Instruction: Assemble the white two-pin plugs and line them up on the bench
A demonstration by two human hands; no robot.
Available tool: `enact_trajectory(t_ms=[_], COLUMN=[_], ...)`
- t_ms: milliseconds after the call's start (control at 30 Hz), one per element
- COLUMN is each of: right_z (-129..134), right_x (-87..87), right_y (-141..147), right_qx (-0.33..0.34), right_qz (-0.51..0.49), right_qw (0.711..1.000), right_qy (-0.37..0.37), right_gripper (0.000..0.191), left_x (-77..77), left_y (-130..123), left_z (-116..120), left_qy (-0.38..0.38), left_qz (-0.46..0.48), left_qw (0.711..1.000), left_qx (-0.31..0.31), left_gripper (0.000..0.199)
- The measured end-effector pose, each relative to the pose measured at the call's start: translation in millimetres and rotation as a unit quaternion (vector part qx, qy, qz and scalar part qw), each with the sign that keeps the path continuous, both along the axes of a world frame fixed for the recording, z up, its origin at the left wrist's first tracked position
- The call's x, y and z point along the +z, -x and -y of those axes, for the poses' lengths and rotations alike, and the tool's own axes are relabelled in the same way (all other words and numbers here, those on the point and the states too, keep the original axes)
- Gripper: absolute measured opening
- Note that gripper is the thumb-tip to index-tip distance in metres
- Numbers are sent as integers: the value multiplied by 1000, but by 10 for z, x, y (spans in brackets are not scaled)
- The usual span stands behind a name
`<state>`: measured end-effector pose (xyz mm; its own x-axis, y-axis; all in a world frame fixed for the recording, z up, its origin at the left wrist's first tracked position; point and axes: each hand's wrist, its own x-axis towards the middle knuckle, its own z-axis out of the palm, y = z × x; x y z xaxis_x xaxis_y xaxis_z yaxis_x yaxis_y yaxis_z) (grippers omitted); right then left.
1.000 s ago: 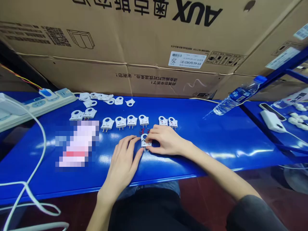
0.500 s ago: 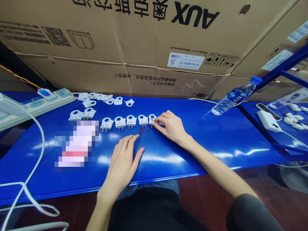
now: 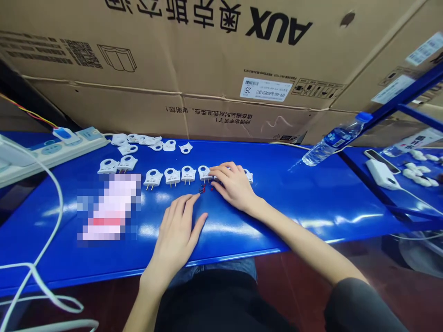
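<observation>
A few plugs point(image 3: 204, 176) are partly covered by the right hand point(image 3: 234, 185), can't tell if one's gripped; the left hand point(image 3: 178, 223) is spread loose by some red-black bits point(image 3: 203, 188).

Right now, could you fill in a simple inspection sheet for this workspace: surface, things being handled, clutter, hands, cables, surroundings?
Surface: blue tabletop, glossy, reflecting light.
Things handled: row of white plugs, partly hidden; tiny red-and-black pieces in front.
Clutter: loose white rings at the back; water bottle toward the right.
Hands: left hand near the tiny pieces, holding nothing visible; right hand over the plugs, grip unclear.
Cables: white cable looping at left; red and yellow wires beyond.
Surroundings: large cardboard behind; power strip at left.
</observation>
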<state>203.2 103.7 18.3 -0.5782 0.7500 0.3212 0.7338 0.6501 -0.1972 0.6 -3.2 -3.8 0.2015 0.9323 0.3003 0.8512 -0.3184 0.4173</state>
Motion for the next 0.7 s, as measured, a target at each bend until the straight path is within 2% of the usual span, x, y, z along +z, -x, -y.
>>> enact_trajectory(t_ms=[100, 300, 533, 700], right_z=[19, 17, 58, 114], right_x=[-59, -104, -55, 60], right_y=[92, 97, 88, 63], right_qx=[21, 36, 54, 40], right_qz=[16, 18, -7, -51], right_qw=[1000, 999, 998, 998], right_qy=[0, -5, -21, -23], right_gripper=[35, 31, 32, 30], left_x=[-2, 5, 8, 28], left_y=[-2, -5, -5, -3], left_z=[0, 2, 3, 22], left_qy=[-3, -3, 0, 10], left_qz=[-4, -11, -6, 20], left_qw=[1000, 1000, 1000, 1000], left_qx=[-1, -4, -2, 4], left_gripper=[48, 48, 47, 50])
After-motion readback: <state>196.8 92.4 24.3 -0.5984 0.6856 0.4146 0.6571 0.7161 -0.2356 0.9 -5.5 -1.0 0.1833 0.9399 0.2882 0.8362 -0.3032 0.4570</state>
